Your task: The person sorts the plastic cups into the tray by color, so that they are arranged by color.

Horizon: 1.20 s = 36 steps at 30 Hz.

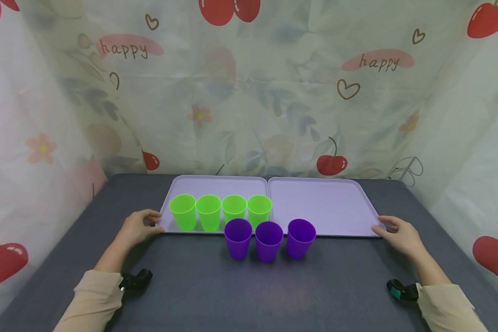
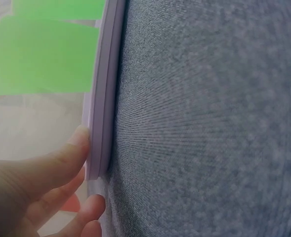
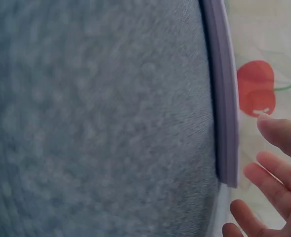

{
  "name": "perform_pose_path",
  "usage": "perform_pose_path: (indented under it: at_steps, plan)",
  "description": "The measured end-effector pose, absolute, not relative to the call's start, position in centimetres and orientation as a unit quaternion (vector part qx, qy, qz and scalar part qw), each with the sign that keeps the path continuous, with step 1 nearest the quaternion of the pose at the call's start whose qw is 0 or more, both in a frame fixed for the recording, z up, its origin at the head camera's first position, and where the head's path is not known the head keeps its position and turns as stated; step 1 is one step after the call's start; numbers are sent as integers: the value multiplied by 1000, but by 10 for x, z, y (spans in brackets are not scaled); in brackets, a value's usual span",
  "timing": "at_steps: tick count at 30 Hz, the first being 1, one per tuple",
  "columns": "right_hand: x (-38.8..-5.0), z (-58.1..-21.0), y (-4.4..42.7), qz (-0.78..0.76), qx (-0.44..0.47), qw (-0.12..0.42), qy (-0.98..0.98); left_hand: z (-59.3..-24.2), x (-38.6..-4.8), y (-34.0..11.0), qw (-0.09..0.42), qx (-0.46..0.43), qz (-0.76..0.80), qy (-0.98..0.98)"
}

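Observation:
In the head view, my left hand (image 1: 138, 227) is at the near left corner of the left lilac tray (image 1: 220, 182). Its thumb (image 2: 80, 138) touches the tray's rim in the left wrist view, with the other fingers loosely bent beside the corner. My right hand (image 1: 401, 236) is at the near right corner of the right lilac tray (image 1: 328, 207), fingers relaxed and spread. In the right wrist view a gap shows between its thumb (image 3: 276, 129) and the rim. Several green cups (image 1: 209, 214) stand upright in a row on the left tray.
Three upright purple cups (image 1: 269, 242) stand on the dark grey tabletop (image 1: 249, 295) before the trays' near edges. The trays lie side by side, edges meeting. A patterned cloth (image 1: 249, 106) hangs behind and at both sides.

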State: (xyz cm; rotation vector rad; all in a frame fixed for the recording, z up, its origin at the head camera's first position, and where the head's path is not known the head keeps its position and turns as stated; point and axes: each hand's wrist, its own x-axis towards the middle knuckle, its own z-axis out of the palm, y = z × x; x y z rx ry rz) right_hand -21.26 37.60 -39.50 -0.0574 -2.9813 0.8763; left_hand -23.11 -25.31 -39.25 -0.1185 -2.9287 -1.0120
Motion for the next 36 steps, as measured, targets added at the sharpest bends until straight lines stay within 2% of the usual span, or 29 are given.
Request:
perform_pose_path:
  at_steps: [16, 19, 25, 28, 31, 36]
  plan:
    - [-220, -405, 382, 279, -21, 9, -960, -395, -225, -251, 30, -45, -330, -943]
    - [-221, -404, 382, 276, -26, 3, -961, -388, -220, -246, 64, -32, -328, -942]
    - [-221, -401, 380, 278, -32, -5, -960, -357, -207, -223, 193, -26, -340, -920]
    - [-220, -400, 378, 279, -34, -2, -960, -341, -200, -207, 220, -55, -346, -910]
    - [-220, -398, 377, 279, -33, -3, -960, -329, -194, -190, 202, -102, -357, -906]
    - [-220, -398, 378, 278, -33, -7, -960, -329, -189, -159, 136, -171, -372, -902]
